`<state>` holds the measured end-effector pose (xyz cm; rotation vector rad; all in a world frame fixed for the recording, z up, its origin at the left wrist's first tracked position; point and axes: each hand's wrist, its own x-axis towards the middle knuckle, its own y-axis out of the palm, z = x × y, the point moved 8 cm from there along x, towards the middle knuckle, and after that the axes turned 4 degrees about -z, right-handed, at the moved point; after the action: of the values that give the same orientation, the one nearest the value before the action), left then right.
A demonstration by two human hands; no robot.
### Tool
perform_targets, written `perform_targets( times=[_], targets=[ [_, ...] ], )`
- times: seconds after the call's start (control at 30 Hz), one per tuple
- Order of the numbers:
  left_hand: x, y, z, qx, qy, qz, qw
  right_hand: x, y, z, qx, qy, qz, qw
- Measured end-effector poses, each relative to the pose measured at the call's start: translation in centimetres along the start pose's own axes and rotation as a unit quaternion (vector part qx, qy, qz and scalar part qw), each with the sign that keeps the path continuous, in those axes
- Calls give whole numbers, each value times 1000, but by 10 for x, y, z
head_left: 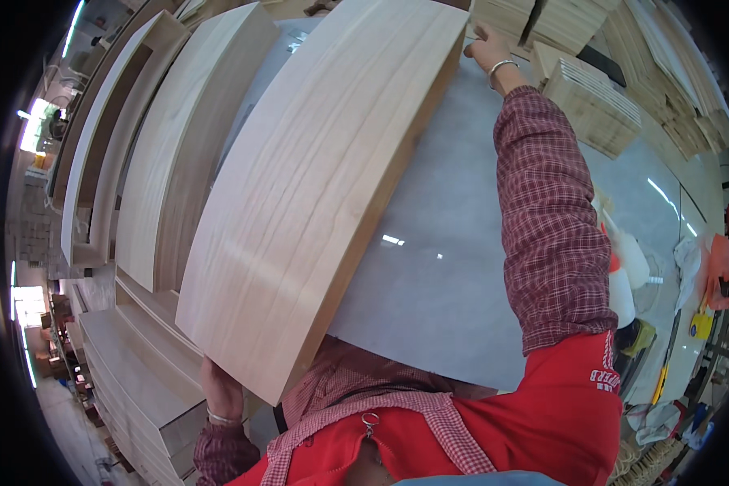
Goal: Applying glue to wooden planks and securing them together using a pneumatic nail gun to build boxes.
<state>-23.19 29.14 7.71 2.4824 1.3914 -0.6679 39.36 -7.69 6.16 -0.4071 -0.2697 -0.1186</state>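
Note:
A long, pale wooden box lies slantwise in front of me, its broad grained face up and one narrow side showing on the right. Its underside is hidden. My left hand grips the near left end from beneath, with the fingers mostly out of sight behind the wood. At the far right corner, my right hand has its bent fingers and thumb against the box's edge. Checked sleeves cover both forearms, and a bangle shows at each wrist. Under the box is a smooth grey tabletop.
To the left stand another wooden box and an open frame-like box. Stacked panels sit at the lower left. Wooden boards are piled at the far right. White bottles and an orange bag lie along the right side.

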Motion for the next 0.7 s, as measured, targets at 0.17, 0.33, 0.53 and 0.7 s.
perform_targets(
  times=[0.17, 0.33, 0.53, 0.7],
  targets=[
    [-16, 27, -22, -31, 8, 22, 999, -14, 13, -11, 44, 89, 71, 993],
    [-1, 19, -35, -48, 26, 82, 995, -68, -37, -13, 27, 103, 40, 993],
    [7, -12, -45, -17, 73, 68, 995, -194, -136, -4, 61, 145, -10, 987],
    [20, -44, -50, -15, 112, 15, 994, -298, -194, 21, -10, 136, 5, 991]
  ],
)
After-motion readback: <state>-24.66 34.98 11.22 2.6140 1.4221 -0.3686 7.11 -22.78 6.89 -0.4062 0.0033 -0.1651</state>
